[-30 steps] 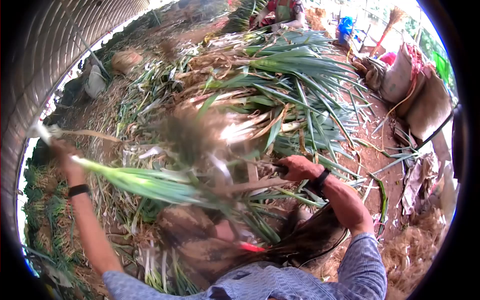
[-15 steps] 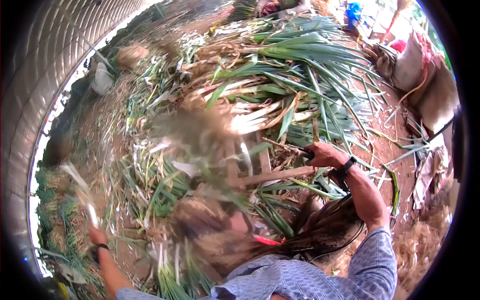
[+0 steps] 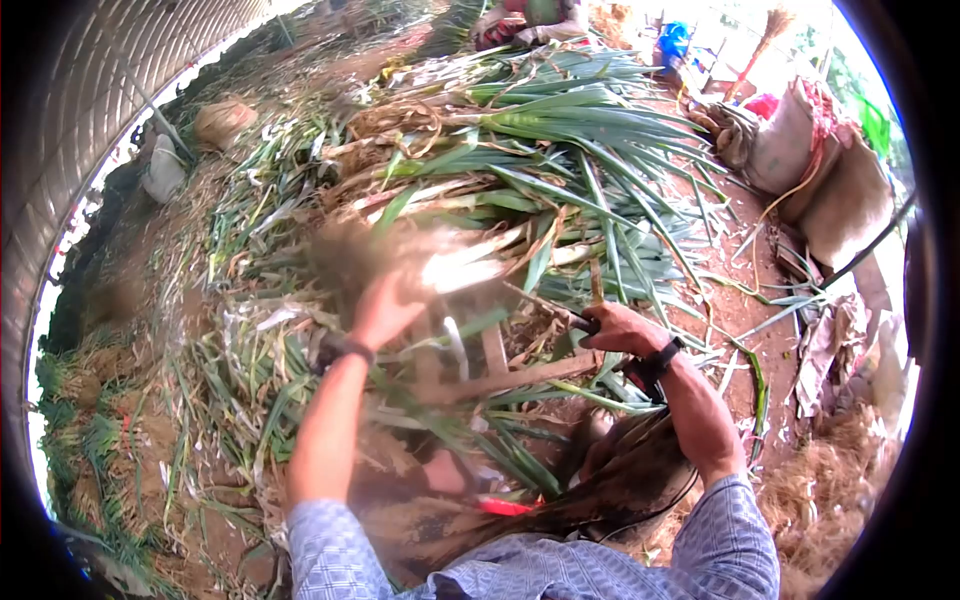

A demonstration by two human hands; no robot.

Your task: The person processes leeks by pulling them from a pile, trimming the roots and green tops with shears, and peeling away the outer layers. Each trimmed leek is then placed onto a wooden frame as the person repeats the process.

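My right hand (image 3: 625, 330), with a dark band at the wrist, is closed round the dark handle of a knife (image 3: 540, 302). Its thin brownish blade points up and left, over a wooden frame (image 3: 510, 380). My left hand (image 3: 388, 308) reaches to the white stalk ends of the leeks (image 3: 470, 268) at the near side of a large pile. A blurred smear covers its fingertips, so whether they grip a stalk is hidden. The long green leaves (image 3: 580, 120) of the pile fan out to the right.
Cut leaves and trimmings (image 3: 250, 370) litter the ground at left. Bundled greens (image 3: 90, 440) lie along the left edge. Sacks (image 3: 835, 190) stand at the right, with dry fibres (image 3: 830, 490) below. Part of another person (image 3: 530, 20) shows at the top.
My left hand has swung from the lower left, where it was at a long white stalk, up to the leek pile. That stalk is out of the hand. The right hand still holds the knife.
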